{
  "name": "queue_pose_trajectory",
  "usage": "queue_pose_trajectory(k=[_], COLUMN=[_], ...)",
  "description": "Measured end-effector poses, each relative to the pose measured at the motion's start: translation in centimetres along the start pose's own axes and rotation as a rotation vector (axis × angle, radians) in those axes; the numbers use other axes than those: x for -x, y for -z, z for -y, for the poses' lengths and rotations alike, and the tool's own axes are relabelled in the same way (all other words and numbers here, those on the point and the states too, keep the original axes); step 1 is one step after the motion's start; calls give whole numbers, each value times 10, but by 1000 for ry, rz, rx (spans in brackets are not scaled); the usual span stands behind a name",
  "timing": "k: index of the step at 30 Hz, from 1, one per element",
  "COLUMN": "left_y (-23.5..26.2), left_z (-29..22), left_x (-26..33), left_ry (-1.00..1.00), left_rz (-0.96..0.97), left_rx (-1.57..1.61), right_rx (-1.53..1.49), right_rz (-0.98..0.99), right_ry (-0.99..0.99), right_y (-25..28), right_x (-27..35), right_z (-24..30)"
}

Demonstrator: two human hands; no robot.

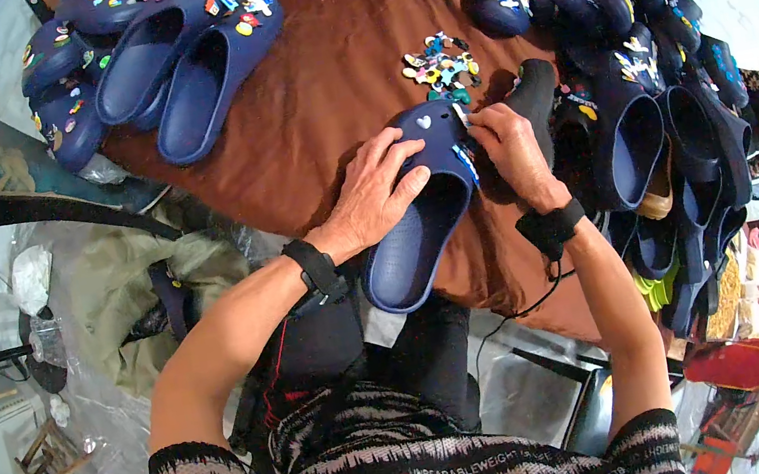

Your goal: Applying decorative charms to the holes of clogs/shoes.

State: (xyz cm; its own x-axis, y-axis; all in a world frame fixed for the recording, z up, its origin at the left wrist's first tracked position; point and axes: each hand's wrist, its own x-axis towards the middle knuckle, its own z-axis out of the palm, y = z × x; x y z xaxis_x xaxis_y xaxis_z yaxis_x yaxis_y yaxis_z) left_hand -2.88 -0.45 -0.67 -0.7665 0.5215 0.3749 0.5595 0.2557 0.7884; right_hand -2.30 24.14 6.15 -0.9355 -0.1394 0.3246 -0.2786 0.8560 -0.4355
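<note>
Left hand (374,187) spread on a navy clog (419,230); right hand (515,150) pinching a white piece (460,113) at its edge; open brown cloth (294,156) beyond the left, heaped clogs (636,146) crowding the right.

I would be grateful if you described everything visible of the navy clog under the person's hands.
The navy clog looks like smooth moulded foam, with a rounded toe, dark holes and a wide foot opening facing up. It lies toe-away on the brown cloth, heel toward the person. A silvery heart charm and a blue-and-white charm decorate it. The left hand rests on its upper; the right hand pinches a small pale piece beside the toe.
</note>
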Motion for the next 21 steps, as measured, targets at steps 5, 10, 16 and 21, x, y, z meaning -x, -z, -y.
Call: queue_pose_trajectory(k=[5, 10, 16, 21], left_y=[-1, -7, -4, -3], left_z=[-2, -1, -2, -6], left_x=[1, 1, 0, 2], left_ry=[-3, -30, -6, 21], left_rz=[-6, -70, -29, -30], left_rx=[10, 61, -15, -18], right_rx=[23, 19, 138, 132], right_rz=[47, 85, 110, 73], right_ry=[12, -19, 118, 132], right_y=[0, 0, -4, -3], right_x=[-4, 2, 9, 6], right_z=[5, 4, 1, -4])
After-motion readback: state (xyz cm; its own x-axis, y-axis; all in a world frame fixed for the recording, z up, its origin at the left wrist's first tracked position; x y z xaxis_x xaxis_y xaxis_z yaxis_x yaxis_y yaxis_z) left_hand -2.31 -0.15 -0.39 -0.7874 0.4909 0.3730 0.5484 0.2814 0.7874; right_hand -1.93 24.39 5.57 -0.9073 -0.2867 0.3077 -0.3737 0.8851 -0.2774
